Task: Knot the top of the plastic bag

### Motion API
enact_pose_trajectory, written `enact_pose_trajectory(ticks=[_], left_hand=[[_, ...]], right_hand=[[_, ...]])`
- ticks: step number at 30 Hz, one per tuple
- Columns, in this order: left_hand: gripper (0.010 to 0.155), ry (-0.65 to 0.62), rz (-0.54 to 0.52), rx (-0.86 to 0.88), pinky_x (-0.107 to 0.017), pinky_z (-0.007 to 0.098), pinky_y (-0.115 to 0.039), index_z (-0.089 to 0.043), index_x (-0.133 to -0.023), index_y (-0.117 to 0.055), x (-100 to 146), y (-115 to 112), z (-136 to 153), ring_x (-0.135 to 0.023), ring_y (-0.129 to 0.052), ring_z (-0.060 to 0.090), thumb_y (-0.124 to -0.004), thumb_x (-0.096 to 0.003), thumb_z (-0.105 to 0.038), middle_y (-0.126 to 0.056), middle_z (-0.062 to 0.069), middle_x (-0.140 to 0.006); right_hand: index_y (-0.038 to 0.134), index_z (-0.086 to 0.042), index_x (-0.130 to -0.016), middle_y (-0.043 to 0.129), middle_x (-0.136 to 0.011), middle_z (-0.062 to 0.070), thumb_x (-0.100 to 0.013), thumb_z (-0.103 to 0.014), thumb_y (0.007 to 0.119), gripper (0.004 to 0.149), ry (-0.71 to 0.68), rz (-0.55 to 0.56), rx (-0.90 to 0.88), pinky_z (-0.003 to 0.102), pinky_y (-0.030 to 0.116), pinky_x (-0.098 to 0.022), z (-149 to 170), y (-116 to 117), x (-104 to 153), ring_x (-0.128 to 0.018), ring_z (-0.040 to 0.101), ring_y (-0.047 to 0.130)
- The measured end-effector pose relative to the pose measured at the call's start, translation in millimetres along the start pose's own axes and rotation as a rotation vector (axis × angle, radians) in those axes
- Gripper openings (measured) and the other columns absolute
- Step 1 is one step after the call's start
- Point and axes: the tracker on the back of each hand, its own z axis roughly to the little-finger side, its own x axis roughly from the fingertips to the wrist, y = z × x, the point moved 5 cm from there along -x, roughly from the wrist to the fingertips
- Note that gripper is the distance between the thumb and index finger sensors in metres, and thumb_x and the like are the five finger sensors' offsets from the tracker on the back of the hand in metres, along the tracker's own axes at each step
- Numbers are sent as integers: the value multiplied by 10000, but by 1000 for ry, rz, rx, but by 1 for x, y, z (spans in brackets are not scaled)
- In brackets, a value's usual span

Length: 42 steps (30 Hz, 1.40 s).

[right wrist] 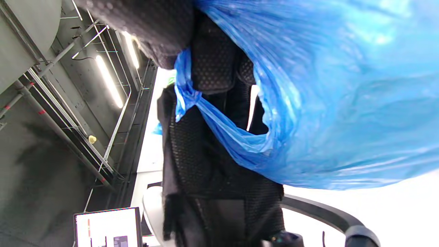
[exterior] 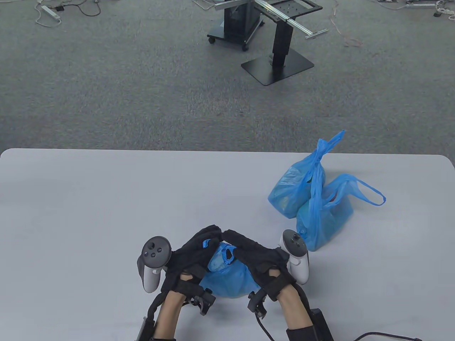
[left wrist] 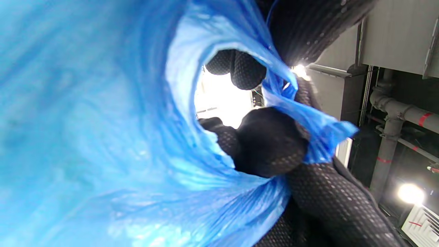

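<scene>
Currently: blue bag [exterior: 231, 280] near table [exterior: 106, 213] front edge, between both hands | left hand [exterior: 193, 254] pinching bag top | right hand [exterior: 256, 259] gripping bag top too | two more blue bags [exterior: 312, 199] right, well apart

Grey carpet floor [exterior: 124, 88], black stand [exterior: 279, 53], ceiling strip lights [right wrist: 109, 80]

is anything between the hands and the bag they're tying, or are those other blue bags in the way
Nothing visible does. The left hand and right hand already grip the top of the blue bag; the two other bags sit apart, farther right.
</scene>
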Motion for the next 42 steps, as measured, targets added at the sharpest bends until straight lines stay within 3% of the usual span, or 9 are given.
enact_pose_trajectory(ticks=[4,10,15,22,25,34,42], left_hand=[[478,9,-1,-2,-794,613,-520,-233,-950,-862,0,0,2,-1089,-692,304,-781,-542,-469,-726,-44,-1107],[484,7,7,7,-793,611,-525,-232,-954,-858,0,-1,1,-1084,-700,306,-778,-542,-474,-726,-40,-1106],[499,-4,20,22,-791,613,-530,-228,-948,-865,0,-2,0,-1075,-719,308,-802,-530,-493,-740,-34,-1099],[513,-19,29,22,-790,609,-544,-239,-918,-900,0,-5,-2,-1061,-750,301,-778,-524,-543,-779,-44,-1079],[525,-21,31,34,-790,608,-544,-242,-922,-899,0,-5,-2,-1057,-751,311,-747,-529,-555,-783,-39,-1077],[543,10,-31,65,-783,613,-544,-227,-930,-898,2,8,5,-1047,-758,322,-709,-539,-553,-786,-18,-1073],[531,65,-120,14,-777,617,-545,-213,-920,-910,6,33,18,-1035,-764,333,-725,-539,-533,-794,-6,-1065]], right_hand=[[679,-277,-999,811,-881,8,-499,-292,706,501,19,-48,-49,622,456,-758,2,5,0,-861,335,759],[519,-218,-1044,709,-921,7,-484,-233,758,609,12,-50,36,621,420,-770,-3,9,0,-893,329,679],[555,-226,-1032,726,-900,0,-474,-320,822,626,-6,-4,84,610,439,-770,-7,4,1,-878,325,693],[756,-283,-931,830,-788,-24,-478,-387,812,467,-43,116,104,590,498,-757,-10,-7,5,-799,308,783],[786,-300,-911,838,-782,-28,-488,-411,794,437,-49,103,84,590,493,-759,-10,-7,5,-802,308,783],[809,-350,-910,680,-1026,9,-492,-430,786,426,-100,27,-60,619,407,-772,-15,-5,6,-974,370,600],[818,-212,-870,658,-1033,20,-494,-417,767,431,-88,37,-104,635,386,-770,-15,-19,9,-997,379,559]])
